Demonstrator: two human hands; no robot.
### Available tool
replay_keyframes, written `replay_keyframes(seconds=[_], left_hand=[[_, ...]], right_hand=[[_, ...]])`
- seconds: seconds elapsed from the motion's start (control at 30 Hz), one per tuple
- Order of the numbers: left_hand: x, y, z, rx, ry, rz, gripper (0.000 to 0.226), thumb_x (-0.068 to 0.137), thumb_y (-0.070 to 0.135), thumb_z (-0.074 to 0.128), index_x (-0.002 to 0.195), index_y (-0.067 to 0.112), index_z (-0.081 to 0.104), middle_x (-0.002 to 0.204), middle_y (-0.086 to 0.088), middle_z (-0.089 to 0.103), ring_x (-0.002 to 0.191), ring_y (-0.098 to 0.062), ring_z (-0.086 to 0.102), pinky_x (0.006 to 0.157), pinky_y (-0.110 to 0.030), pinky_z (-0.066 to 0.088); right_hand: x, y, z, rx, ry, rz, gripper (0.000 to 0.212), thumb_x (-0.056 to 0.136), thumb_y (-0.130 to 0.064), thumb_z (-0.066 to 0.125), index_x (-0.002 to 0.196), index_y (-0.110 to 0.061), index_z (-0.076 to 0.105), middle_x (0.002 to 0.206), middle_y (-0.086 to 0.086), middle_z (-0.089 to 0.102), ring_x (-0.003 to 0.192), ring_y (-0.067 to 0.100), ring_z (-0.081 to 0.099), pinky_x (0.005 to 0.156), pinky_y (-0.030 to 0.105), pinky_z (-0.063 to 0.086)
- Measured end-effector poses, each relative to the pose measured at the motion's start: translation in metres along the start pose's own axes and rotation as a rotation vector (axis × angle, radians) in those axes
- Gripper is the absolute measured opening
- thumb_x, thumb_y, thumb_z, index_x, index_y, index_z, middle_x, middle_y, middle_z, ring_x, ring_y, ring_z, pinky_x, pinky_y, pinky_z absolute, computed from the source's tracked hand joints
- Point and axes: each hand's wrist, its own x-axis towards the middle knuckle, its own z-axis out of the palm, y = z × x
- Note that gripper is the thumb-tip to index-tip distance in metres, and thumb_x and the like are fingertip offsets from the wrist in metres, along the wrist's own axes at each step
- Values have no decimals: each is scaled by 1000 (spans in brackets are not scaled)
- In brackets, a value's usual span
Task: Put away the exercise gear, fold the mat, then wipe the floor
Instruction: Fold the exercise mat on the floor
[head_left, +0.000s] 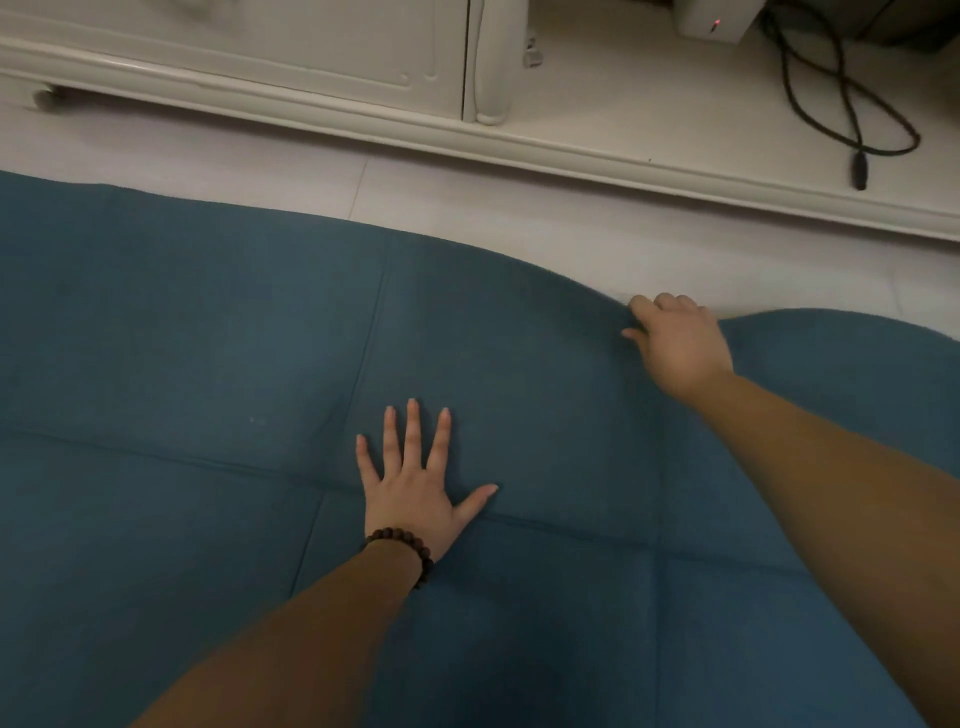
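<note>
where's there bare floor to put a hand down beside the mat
Bare pale floor runs as a strip between the blue mat's far edge and the white cabinet base, widest at the left. It pinches narrow where the right hand grips the mat's edge. The left hand presses flat mid-mat. A black cable clutters the low shelf.

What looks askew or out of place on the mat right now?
The blue fabric mat has its far edge bunched up where the right hand grips it. The left hand presses flat. Nothing else stands out.
</note>
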Motion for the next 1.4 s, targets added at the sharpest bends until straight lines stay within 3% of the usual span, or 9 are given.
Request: replay_keyframes(seconds=[0.2,0.3,0.43,0.57,0.67,0.73,0.83,1.23,1.4], left_hand=[[-6,2,-12,-52,-13,11,97,77,82,2,151,22,-14,160,-7,-13,146,-28,-19,115,-59,-6],[-19,17,-51,-85,280,165,83,90,65,25,151,10,18,158,-15,18,148,-29,9,115,-56,10],[-37,28,-124,-67,527,333,73,91,48,50,150,14,22,157,-14,21,147,-31,14,117,-54,8],[-54,15,-164,181,346,371,83,85,48,63,151,21,23,157,-9,24,147,-33,10,117,-56,3],[-56,3,-176,258,350,362,72,84,41,66,146,20,37,132,-7,56,133,-30,40,117,-57,2],[-62,-5,-177,236,411,433,43,74,24,76,116,15,67,97,-9,67,99,-32,60,113,-56,22],[-84,-13,-179,227,458,542,15,59,6,80,70,10,71,70,-8,63,70,-29,59,70,-38,51],[-212,-51,-120,20,364,568,41,57,9,87,96,10,76,96,-10,74,91,-30,70,81,-51,56],[-265,-59,-66,-42,215,494,42,52,11,88,92,14,77,93,-6,74,89,-28,70,75,-47,58]], right_hand=[[-47,-7,-21,32,48,-59,20,99,-25,43,102,-6,51,90,16,52,85,30,43,69,33,24],[-74,-15,-28,92,56,-82,15,98,-20,49,96,-6,53,84,16,51,80,31,46,67,34,29],[-121,-32,-42,151,106,-100,12,83,-8,69,83,-5,57,70,16,51,65,33,50,56,36,39],[-169,-48,-64,196,130,-110,15,80,-9,72,82,-7,58,68,13,49,61,30,49,56,32,32],[-203,-54,-66,197,172,-160,17,78,-10,75,81,-8,58,68,11,46,61,28,47,55,33,38],[-223,-59,-65,175,167,-162,15,78,-11,74,82,-6,60,68,11,46,62,28,47,55,34,38],[-254,-67,-65,190,219,-106,14,82,-10,70,82,-6,57,68,11,45,62,28,45,56,34,36],[-376,-115,-43,221,178,36,10,84,-13,69,91,-11,63,77,6,46,70,27,44,60,35,37],[-427,-131,-11,223,-44,82,15,82,-17,69,96,-15,64,131,17,49,120,40,44,92,58,41]])
